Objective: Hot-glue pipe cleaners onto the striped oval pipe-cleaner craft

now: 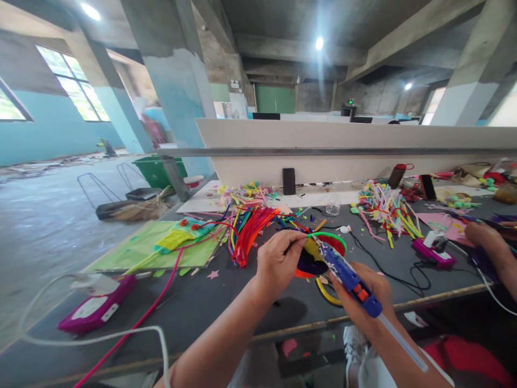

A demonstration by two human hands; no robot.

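Note:
My left hand (278, 261) is closed, pinching the end of a green pipe cleaner (333, 235) between thumb and fingertips. The green strip curves along the top edge of a colourful craft piece (313, 264) with yellow, dark blue and orange-red parts, held above the table. My right hand (374, 288) is wrapped around a blue hot glue gun (349, 277) with an orange trigger. Its nozzle points up and left, close to the green strip near my left fingertips. Out of the gun's back sticks a clear glue stick (404, 345). My right fingers partly hide the craft piece.
Bundles of red pipe cleaners (248, 237) and pastel pipe cleaners (385, 207) lie on the dark table (242, 302). Purple power strips (99, 304) sit at left and right, with trailing cords. A phone (288, 181) leans upright at the back. Another person's hand (490, 245) is at right.

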